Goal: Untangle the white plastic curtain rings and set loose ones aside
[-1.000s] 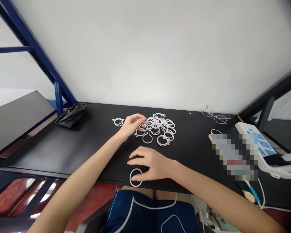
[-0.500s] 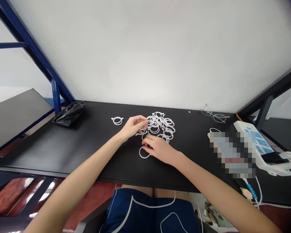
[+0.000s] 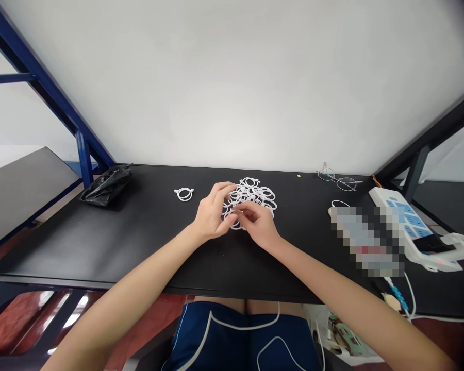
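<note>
A pile of white curtain rings point(image 3: 265, 194) with small eyelets lies on the black table point(image 3: 147, 232). My right hand point(image 3: 262, 225) is at the near side of the pile, thumb and forefinger pinched on a white curtain ring point(image 3: 236, 228). My left hand point(image 3: 212, 212) curves around the pile's left side, thumb and fingers apart. Its thumb tip is close to the pinched ring; whether it touches is unclear. Both hands partly cover the pile. Farther left, what looks like two overlapping curtain rings point(image 3: 184, 195) lie apart from the rest.
A crumpled black plastic bag point(image 3: 106, 186) lies at the far left. To the right are eyeglasses point(image 3: 346, 184), a blurred-out phone-like object point(image 3: 365, 242) and a white power strip point(image 3: 413, 226) with cables. A white wall point(image 3: 232, 87) stands behind the table.
My right hand has moved up and slightly right with a ring, from the table's nearer part to the pile's edge. My left hand has shifted slightly nearer, its thumb lower and spread.
</note>
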Action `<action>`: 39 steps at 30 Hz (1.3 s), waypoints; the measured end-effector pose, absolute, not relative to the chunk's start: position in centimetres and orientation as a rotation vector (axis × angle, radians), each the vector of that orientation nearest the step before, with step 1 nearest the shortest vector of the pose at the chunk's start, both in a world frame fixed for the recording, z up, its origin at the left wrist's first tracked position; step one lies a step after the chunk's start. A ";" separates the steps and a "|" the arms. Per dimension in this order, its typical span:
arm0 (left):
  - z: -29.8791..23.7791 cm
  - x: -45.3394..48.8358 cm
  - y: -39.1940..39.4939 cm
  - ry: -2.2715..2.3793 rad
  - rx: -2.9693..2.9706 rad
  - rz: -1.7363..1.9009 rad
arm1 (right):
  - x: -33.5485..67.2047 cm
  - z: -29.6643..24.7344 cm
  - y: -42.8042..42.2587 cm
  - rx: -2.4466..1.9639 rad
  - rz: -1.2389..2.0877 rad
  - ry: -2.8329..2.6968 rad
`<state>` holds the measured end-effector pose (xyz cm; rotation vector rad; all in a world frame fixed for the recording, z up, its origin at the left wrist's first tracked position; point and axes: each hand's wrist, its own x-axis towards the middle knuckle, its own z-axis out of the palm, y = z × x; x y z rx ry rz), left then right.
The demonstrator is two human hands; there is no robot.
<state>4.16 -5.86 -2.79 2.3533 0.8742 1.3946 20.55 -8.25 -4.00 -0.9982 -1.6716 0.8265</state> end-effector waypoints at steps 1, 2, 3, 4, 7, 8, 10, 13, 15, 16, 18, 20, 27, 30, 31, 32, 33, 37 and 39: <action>-2.8 4.4 -6.2 0.823 2.423 1.414 | 20.6 -3.9 -8.1 -1.007 0.892 -1.579; -2.7 4.6 -6.4 0.795 2.486 1.400 | 20.7 -3.8 -8.1 -1.010 0.937 -1.496; -2.7 4.9 -6.6 0.793 2.547 1.358 | 20.7 -3.6 -8.0 -1.007 0.962 -1.429; -2.6 5.2 -6.7 0.817 2.604 1.291 | 20.8 -3.5 -8.0 -1.002 0.976 -1.380; -2.7 5.9 -6.7 0.919 2.653 1.098 | 20.7 -3.4 -7.9 -1.002 1.042 -1.303; -2.7 6.0 -6.5 0.959 2.640 1.048 | 20.7 -3.4 -7.9 -1.008 1.074 -1.291; -2.9 5.8 -6.2 1.041 2.590 0.983 | 20.6 -3.6 -7.8 -1.009 1.123 -1.284; -3.0 5.4 -5.9 1.083 2.511 0.963 | 20.6 -3.8 -7.8 -0.976 1.140 -1.300; -3.0 5.1 -5.8 1.038 2.459 1.024 | 20.6 -3.8 -8.0 -0.953 1.127 -1.361; -3.0 5.0 -5.8 1.005 2.436 1.076 | 20.7 -3.7 -8.2 -0.935 1.116 -1.424; -2.9 4.9 -5.8 0.966 2.390 1.194 | 20.7 -3.7 -8.7 -0.887 1.079 -1.600; -2.9 4.8 -5.8 0.994 2.345 1.280 | 20.4 -3.9 -9.1 -0.838 1.040 -1.783; -3.1 4.9 -5.2 1.016 2.311 1.269 | 19.5 -4.8 -9.4 -0.899 0.968 -1.869; -3.2 4.7 -4.9 1.021 2.336 1.275 | 19.6 -4.7 -9.3 -0.932 0.906 -1.836; -3.2 4.6 -4.8 1.025 2.334 1.275 | 19.7 -4.6 -9.3 -0.943 0.877 -1.816; -3.2 4.6 -4.8 1.030 2.326 1.265 | 19.7 -4.5 -9.3 -0.952 0.848 -1.796; -3.2 4.5 -4.9 1.033 2.311 1.246 | 19.8 -4.5 -9.3 -0.956 0.821 -1.779; -2.9 4.7 -5.2 1.041 2.140 1.149 | 20.0 -4.3 -9.4 -0.942 0.745 -1.756; -2.6 4.9 -5.3 1.032 2.002 1.097 | 20.2 -4.1 -9.4 -0.942 0.654 -1.788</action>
